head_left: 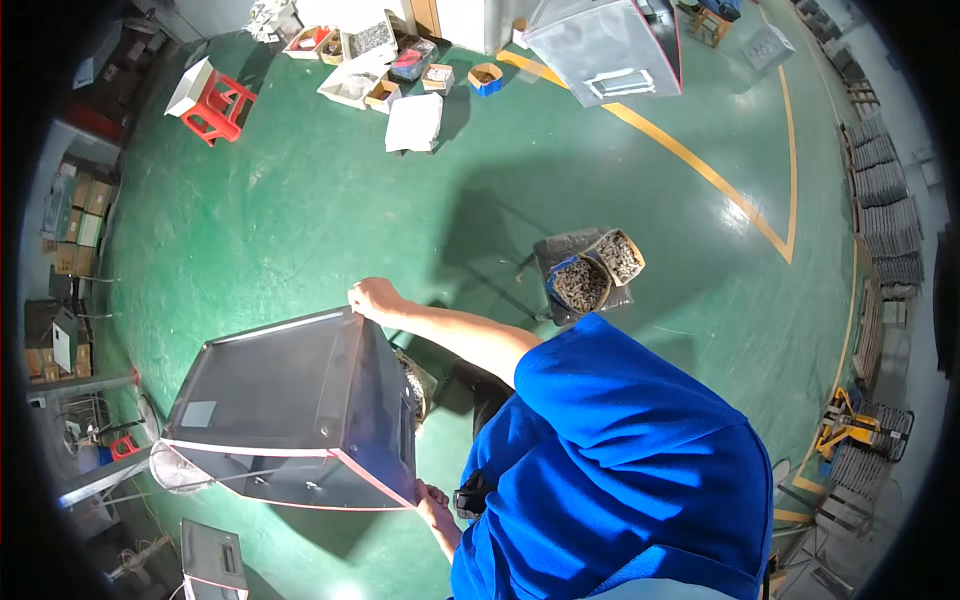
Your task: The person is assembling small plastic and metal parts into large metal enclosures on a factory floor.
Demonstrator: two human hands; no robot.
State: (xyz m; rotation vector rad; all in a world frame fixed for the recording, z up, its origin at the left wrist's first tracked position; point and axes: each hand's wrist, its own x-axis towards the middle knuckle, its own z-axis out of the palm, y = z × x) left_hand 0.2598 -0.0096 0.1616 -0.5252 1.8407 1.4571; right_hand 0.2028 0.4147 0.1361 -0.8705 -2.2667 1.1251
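Note:
A large dark grey sheet-metal cabinet (270, 375) with pinkish-red edging is tilted in front of me. Its open side faces the lower edge of the view, and a pale rectangular patch marks its upper panel. My right hand (375, 300) is closed on the cabinet's far upper corner, with that arm stretched out. Lower down, my left hand (433, 505) has its fingers curled at the near corner by the red edging. Part of the left forearm is hidden by my blue top. Behind the cabinet, a container of small parts (415, 385) is partly covered.
A low stool (628, 297) beside me bears two tubs of small metal parts (580, 285). Another grey cabinet (605, 50) stands at the back, a smaller one (212, 555) at lower left. A red stool (215, 108), bins of parts (350, 82) and stacked panels (885, 200) line the green floor.

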